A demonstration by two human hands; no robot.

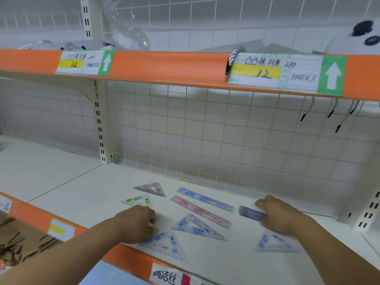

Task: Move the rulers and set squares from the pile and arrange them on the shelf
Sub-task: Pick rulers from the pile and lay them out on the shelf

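Note:
Rulers and set squares lie spread on the white shelf [86, 186]. A purple set square [151, 188] and a green set square [137, 201] lie at the back left. A blue ruler [205, 199] and a pink ruler [200, 211] lie side by side in the middle. Three blue set squares lie in front: one [197, 227] at centre, one [166, 244] at the near left, one [274, 242] at the right. My left hand [136, 224] rests with curled fingers on the near-left blue set square. My right hand [277, 214] holds a purple ruler [249, 212] against the shelf.
An upper shelf with an orange edge [164, 64] and price labels overhangs the work area. A wire grid backs the shelf [226, 136]. Slotted uprights stand at left [99, 124] and right [368, 212]. Cardboard pieces [18, 239] lie below at the left.

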